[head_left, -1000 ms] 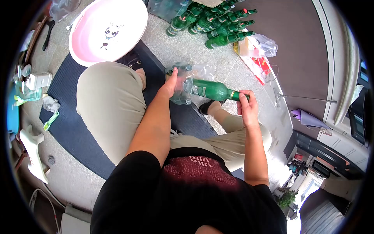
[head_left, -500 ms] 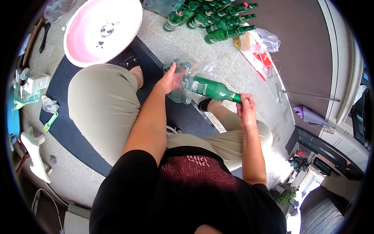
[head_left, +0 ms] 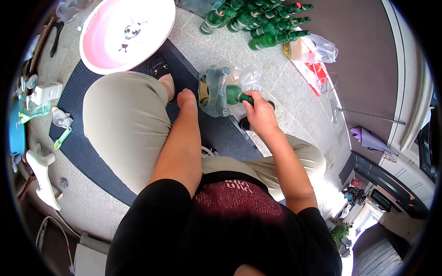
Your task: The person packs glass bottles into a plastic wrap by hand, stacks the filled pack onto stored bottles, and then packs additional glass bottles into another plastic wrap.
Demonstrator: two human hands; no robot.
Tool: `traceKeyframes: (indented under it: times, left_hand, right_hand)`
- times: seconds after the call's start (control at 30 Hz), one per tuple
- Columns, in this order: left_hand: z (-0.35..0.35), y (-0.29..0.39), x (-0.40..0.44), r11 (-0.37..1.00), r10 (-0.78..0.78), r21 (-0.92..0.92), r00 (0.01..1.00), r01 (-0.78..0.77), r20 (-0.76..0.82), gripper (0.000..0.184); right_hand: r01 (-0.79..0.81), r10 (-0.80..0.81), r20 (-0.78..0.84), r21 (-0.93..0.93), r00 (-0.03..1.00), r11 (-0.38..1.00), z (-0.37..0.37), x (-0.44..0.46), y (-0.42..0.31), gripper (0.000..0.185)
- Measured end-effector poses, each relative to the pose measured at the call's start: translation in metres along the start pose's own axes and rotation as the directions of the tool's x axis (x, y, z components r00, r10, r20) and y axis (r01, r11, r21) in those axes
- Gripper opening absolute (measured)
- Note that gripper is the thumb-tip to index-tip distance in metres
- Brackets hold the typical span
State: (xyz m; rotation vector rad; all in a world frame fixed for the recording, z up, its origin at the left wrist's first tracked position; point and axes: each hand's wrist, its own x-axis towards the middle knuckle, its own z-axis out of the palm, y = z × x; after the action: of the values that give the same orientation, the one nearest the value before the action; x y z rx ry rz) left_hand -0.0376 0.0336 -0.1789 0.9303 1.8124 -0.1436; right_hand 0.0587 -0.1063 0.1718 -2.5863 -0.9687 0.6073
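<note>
The right grip (head_left: 263,115) clasps the bottle (head_left: 233,94) by its neck, likely because plastic (head_left: 215,97) surrounds its body; whether the left grip (head_left: 186,98) holds anything is unclear.

We see a speckled grey floor (head_left: 271,76); a dark ribbed mat (head_left: 103,170) spreads over it from the left to the centre. At the top centre we have green bottles (head_left: 255,25) standing clustered on the floor; a pink basin (head_left: 94,43) lies upper left, overlapping the mat's edge in our view.
</note>
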Motion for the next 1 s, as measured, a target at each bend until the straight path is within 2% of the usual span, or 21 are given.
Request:
traceKeyframes:
  times: [0.03,0.1,0.13,0.17,0.2,0.23,0.27,0.4,0.47,0.5,0.57,0.6,0.67,0.7,0.73,0.77,0.8,0.87,0.9,0.97,1.0]
  left_hand:
    - [-0.006,0.007,-0.017,1.0,-0.002,0.002,1.0,0.002,0.002,0.045]
    - [-0.021,0.026,-0.071,0.975,0.13,-0.216,0.936,-0.06,0.326,0.028]
    - [-0.027,0.034,-0.086,0.981,0.08,-0.195,0.898,0.006,0.434,0.03]
    - [-0.023,0.029,-0.084,0.981,0.079,-0.196,0.897,0.009,0.436,0.03]
    - [-0.016,0.021,-0.079,0.972,0.221,-0.029,0.872,-0.232,0.436,0.034]
    - [-0.012,0.018,-0.078,0.879,0.353,0.136,0.814,-0.457,0.461,0.037]
    - [-0.007,0.015,-0.077,0.878,0.354,0.134,0.813,-0.459,0.462,0.037]
    - [-0.007,0.007,-0.071,0.907,0.374,0.052,0.855,-0.418,0.359,0.034]
    - [-0.003,0.013,-0.063,0.946,0.322,-0.138,0.804,-0.293,0.5,0.033]
    - [-0.004,0.015,-0.065,0.946,0.323,-0.138,0.802,-0.294,0.503,0.033]
    - [-0.013,0.016,-0.07,0.847,0.519,-0.223,0.658,-0.483,0.546,0.037]
    - [-0.018,0.019,-0.074,0.846,0.519,-0.223,0.655,-0.484,0.549,0.037]
    - [-0.033,0.027,-0.086,0.83,0.481,-0.155,0.546,-0.536,0.686,0.045]
    - [-0.044,0.036,-0.1,0.829,0.482,-0.156,0.545,-0.537,0.686,0.045]
    - [-0.057,0.047,-0.117,0.632,0.573,0.046,0.506,-0.774,0.645,0.045]
    - [-0.066,0.051,-0.123,0.359,0.649,0.264,0.443,-0.895,0.619,0.046]
    - [-0.067,0.052,-0.121,0.362,0.649,0.266,0.446,-0.894,0.616,0.046]
    - [-0.066,0.054,-0.118,0.222,0.661,0.366,0.415,-0.904,0.625,0.049]
    - [-0.066,0.054,-0.117,0.223,0.663,0.364,0.414,-0.905,0.624,0.049]
    - [-0.065,0.052,-0.118,0.341,0.586,0.429,0.546,-0.837,0.599,0.052]
    - [-0.065,0.05,-0.118,0.341,0.585,0.429,0.546,-0.836,0.599,0.052]
  right_hand:
    - [-0.045,0.045,0.036,0.019,0.998,0.999,0.004,0.006,0.002,0.023]
    - [-0.082,0.08,0.044,0.056,0.996,0.995,0.008,0.017,0.005,0.023]
    - [-0.104,0.097,0.08,0.088,0.992,0.991,0.011,0.022,0.007,0.024]
    - [-0.125,0.111,0.115,0.118,0.987,0.985,0.014,0.024,0.008,0.025]
    - [-0.125,0.111,0.115,0.115,0.987,0.986,0.023,0.025,0.012,0.025]
    - [-0.073,0.064,0.136,0.065,0.989,0.995,0.038,0.024,0.018,0.026]
    - [-0.02,0.017,0.159,0.017,0.987,1.0,0.052,0.024,0.024,0.027]
    - [-0.052,0.054,0.13,-0.018,0.99,0.998,0.067,0.026,0.011,0.031]
    - [-0.053,0.035,0.207,0.082,0.978,0.995,0.059,0.029,0.007,0.033]
    - [-0.055,0.037,0.205,0.081,0.978,0.995,0.056,0.03,0.005,0.033]
    - [-0.332,0.198,0.369,0.344,0.908,0.878,0.049,0.027,-0.001,0.037]
    - [-0.333,0.201,0.367,0.344,0.908,0.878,0.045,0.032,0.0,0.037]
    - [-0.762,0.392,0.668,0.442,0.632,0.474,0.036,0.046,0.006,0.042]
    - [-0.761,0.393,0.667,0.442,0.633,0.475,0.033,0.05,0.006,0.042]
    - [-0.719,0.421,0.631,0.337,0.652,0.608,0.031,0.055,0.004,0.042]
    - [-0.657,0.436,0.596,0.215,0.674,0.722,0.032,0.059,0.002,0.043]
    - [-0.483,0.262,0.509,0.369,0.82,0.794,0.049,0.062,0.026,0.034]
    - [-0.516,0.306,0.478,0.406,0.824,0.755,0.048,0.067,0.021,0.029]
    - [-0.543,0.352,0.443,0.443,0.824,0.713,0.047,0.069,0.019,0.025]
    - [-0.561,0.363,0.449,0.468,0.817,0.683,0.049,0.071,0.02,0.02]
    - [-0.582,0.394,0.44,0.481,0.807,0.656,0.052,0.071,0.019,0.018]
